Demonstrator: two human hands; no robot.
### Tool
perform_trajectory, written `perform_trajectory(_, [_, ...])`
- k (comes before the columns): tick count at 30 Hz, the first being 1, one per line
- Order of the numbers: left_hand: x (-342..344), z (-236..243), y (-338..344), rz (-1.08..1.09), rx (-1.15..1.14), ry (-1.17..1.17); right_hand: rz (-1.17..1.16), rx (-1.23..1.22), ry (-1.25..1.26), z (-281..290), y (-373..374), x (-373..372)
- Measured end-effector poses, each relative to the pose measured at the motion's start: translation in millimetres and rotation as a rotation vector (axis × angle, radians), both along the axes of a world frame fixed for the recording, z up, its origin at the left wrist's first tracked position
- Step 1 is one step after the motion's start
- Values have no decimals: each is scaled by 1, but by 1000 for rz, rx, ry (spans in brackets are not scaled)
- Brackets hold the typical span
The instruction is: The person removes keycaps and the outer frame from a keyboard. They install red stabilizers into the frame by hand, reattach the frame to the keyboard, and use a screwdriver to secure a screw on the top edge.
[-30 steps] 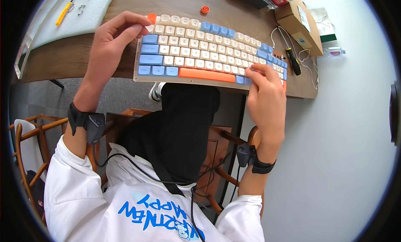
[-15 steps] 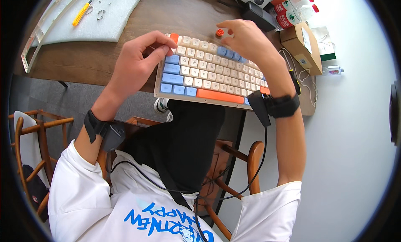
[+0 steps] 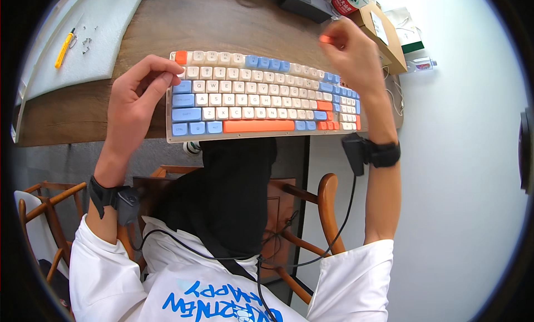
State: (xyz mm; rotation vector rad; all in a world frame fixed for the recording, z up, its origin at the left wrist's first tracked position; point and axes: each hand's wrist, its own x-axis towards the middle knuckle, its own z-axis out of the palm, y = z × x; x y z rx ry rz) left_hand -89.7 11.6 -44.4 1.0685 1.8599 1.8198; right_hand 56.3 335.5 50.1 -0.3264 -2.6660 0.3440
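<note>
Pinching a small orange piece (image 3: 326,39) in the right hand (image 3: 350,50), up past the far edge of a keyboard (image 3: 253,99) set crosswise.
At the near edge of the wooden desk (image 3: 194,21) with the keyboard: lying with its long axis left to right, close to parallel with that edge, with the orange space bar (image 3: 258,125) on the side toward the body and with key legends upright from the seat. Touching the left end near its far corner with the left hand (image 3: 136,94), with thumb and forefinger nearly together and the other fingers curled; cannot tell whether gripping or only resting there. In the right hand, closed at thumb and fingertips on the orange piece, well apart from the left.
</note>
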Motion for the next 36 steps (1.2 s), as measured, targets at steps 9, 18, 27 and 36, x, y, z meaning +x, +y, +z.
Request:
perform_trajectory(9, [-3,-3,-3,7,-5,18,-426,-269,63,-39,72,121])
perform_trajectory(18, [-4,-6,0,28,-28,16,-463,-206,157,-54,56,113])
perform_trajectory(27, [-4,-7,-2,32,-33,7,-450,-205,155,-61,55,110])
perform_trajectory(36, [-3,-6,-2,27,-8,-1,-503,-264,241,-70,56,111])
